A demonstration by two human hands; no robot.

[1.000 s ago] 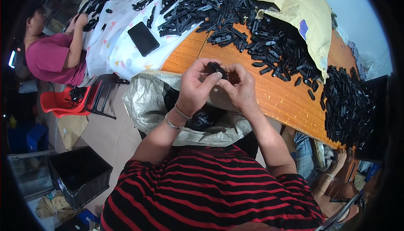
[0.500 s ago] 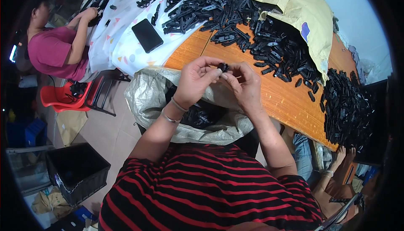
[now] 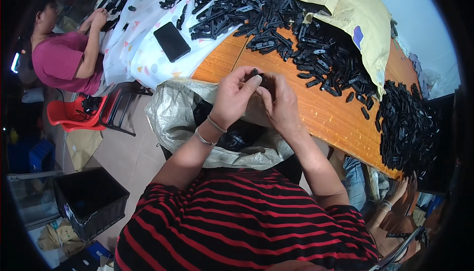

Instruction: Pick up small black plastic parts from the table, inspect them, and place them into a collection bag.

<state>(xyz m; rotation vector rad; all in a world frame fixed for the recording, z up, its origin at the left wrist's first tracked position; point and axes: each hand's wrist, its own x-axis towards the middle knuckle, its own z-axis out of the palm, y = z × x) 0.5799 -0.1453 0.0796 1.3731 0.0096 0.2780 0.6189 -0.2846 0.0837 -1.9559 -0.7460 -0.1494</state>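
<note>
- Left hand [image 3: 236, 96] and right hand [image 3: 282, 104] raised together, fingertips pinched on one small black plastic part [image 3: 256, 75].
- Held above the near edge of the wooden table [image 3: 326, 118], over an open woven sack [image 3: 174, 115].
- Heaps of black parts [image 3: 316, 58] across the table's far side.

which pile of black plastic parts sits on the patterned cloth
The far-left pile of small black plastic parts, next to the black phone; the other piles lie on bare orange wooden table.
</note>
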